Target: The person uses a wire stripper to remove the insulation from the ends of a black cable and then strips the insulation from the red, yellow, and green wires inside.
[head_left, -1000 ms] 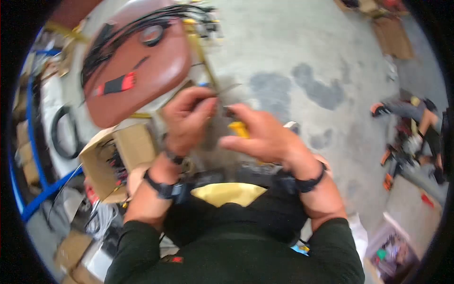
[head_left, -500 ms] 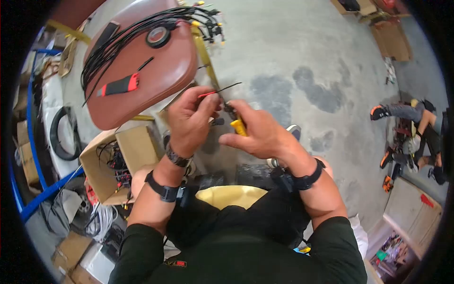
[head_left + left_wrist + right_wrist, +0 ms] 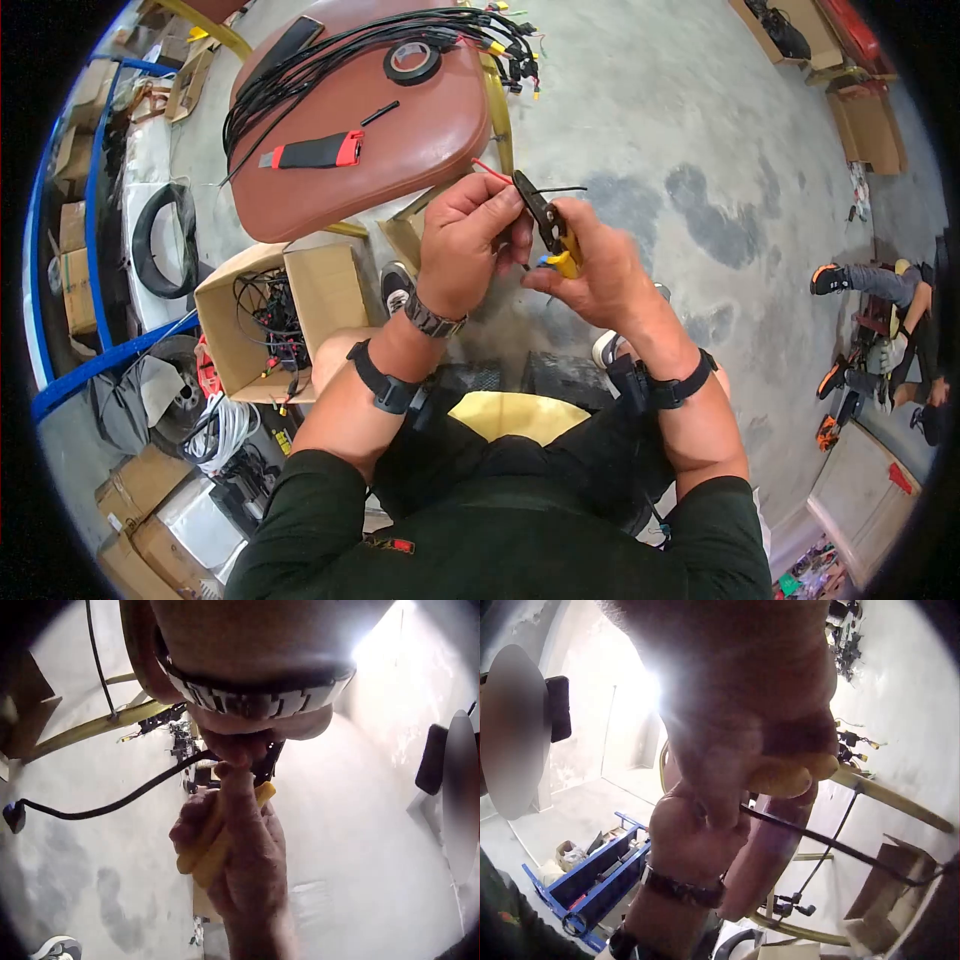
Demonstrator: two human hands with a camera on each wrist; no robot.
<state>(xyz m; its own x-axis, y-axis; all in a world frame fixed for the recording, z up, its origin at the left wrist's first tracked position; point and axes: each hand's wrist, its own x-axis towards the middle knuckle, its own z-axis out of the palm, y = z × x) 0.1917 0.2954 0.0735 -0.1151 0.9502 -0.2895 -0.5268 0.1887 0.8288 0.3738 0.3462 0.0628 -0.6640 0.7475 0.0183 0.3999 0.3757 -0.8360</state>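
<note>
Grey floor [image 3: 600, 110], smooth but spotted with dark stains, spreads out below the work. Up above it, between the two hands, are two thin, bendy wires: a red wire [image 3: 487, 168] pokes up by the left fingertips, and a black wire [image 3: 566, 189] sticks out past the pliers [image 3: 538, 205]. From far away, I have the left hand [image 3: 463, 245] pinching the red wire with thumb and finger, and the right hand [image 3: 602, 268] wrapped around the pliers' yellow handles [image 3: 566, 258]. I can't tell if the dark metal jaws bite the black wire or just sit beside it. I think I should hold the wires still, leave the red one clear of the jaws, and squeeze softly so nothing gets nicked.

Close by is a chair with a shiny, padded brown seat [image 3: 430, 140]. On it lie long, floppy black cables [image 3: 310, 68], a round roll of tape [image 3: 431, 70] and a red-and-black knife [image 3: 312, 152]. Lower down, a stiff cardboard box [image 3: 325, 300] holds tangled cords.
</note>
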